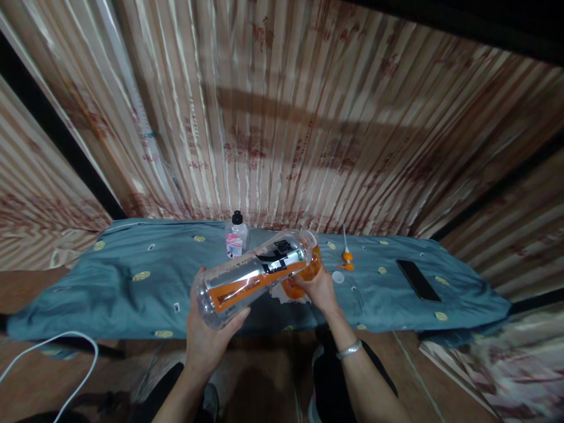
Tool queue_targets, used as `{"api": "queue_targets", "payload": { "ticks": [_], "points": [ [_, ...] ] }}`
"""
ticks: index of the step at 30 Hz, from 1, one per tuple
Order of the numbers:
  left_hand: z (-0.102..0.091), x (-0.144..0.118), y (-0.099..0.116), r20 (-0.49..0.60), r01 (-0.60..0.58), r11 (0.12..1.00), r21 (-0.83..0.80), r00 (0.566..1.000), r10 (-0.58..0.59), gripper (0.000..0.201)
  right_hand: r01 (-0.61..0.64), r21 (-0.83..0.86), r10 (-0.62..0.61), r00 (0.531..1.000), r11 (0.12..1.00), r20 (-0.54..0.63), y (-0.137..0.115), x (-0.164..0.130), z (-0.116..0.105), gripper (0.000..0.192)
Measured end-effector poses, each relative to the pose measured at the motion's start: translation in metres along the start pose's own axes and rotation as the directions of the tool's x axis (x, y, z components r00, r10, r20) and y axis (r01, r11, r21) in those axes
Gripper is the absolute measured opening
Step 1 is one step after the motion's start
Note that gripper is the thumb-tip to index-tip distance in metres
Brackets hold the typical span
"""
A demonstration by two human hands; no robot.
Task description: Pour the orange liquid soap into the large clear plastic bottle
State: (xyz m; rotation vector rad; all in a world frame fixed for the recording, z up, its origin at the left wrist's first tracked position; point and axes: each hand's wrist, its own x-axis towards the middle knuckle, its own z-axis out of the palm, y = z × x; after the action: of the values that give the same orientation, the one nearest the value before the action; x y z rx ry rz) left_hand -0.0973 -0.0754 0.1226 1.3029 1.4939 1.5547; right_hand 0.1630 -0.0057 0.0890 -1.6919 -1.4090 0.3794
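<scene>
A striped, cream-and-red patterned curtain is hanging across the whole back of the room, and in front of it a low surface is lying under a teal cloth dotted with small yellow motifs. Over the near edge of that cloth, a large clear plastic bottle with an orange and black label is being held tilted, base towards the camera and neck pointing away and down; orange liquid is pooling at its neck end. The left hand is cupping the bottle's base from below, fingers wrapped around it, while the right hand is closing around an orange container under the bottle's mouth; how the two meet cannot be made out. A silver bracelet is sitting on the right wrist. Behind the big bottle, a small clear bottle with a black cap and pink label is standing upright. A dark phone is lying flat well to the right, an orange pump nozzle is resting between, and a white cap is lying just beside it. A white cable is curling on the floor at left.
</scene>
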Motion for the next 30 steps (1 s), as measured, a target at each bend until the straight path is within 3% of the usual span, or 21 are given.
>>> {"api": "queue_targets", "payload": {
  "ticks": [6, 14, 21, 30],
  "points": [
    [-0.001, 0.000, -0.002, 0.003, -0.017, 1.000, 0.005, 1.000, 0.017, 0.116, -0.022, -0.007, 0.022, 1.000, 1.000, -0.004, -0.003, 0.000, 0.000, 0.060],
    [0.006, -0.010, 0.012, -0.036, 0.020, 0.996, -0.084, 0.999, -0.023, 0.109, -0.031, -0.002, 0.031, 1.000, 1.000, 0.007, -0.001, -0.001, 0.001, 0.060],
    [0.003, -0.007, 0.009, 0.014, -0.012, 0.998, -0.061, 1.000, 0.012, 0.112, -0.020, 0.066, 0.018, 0.999, 0.998, 0.032, 0.002, -0.001, 0.000, 0.055],
    [0.010, -0.012, 0.013, -0.011, 0.011, 0.988, -0.157, 1.000, -0.013, 0.107, -0.042, 0.066, 0.041, 0.999, 0.997, 0.018, 0.004, -0.001, 0.001, 0.059]
  ]
}}
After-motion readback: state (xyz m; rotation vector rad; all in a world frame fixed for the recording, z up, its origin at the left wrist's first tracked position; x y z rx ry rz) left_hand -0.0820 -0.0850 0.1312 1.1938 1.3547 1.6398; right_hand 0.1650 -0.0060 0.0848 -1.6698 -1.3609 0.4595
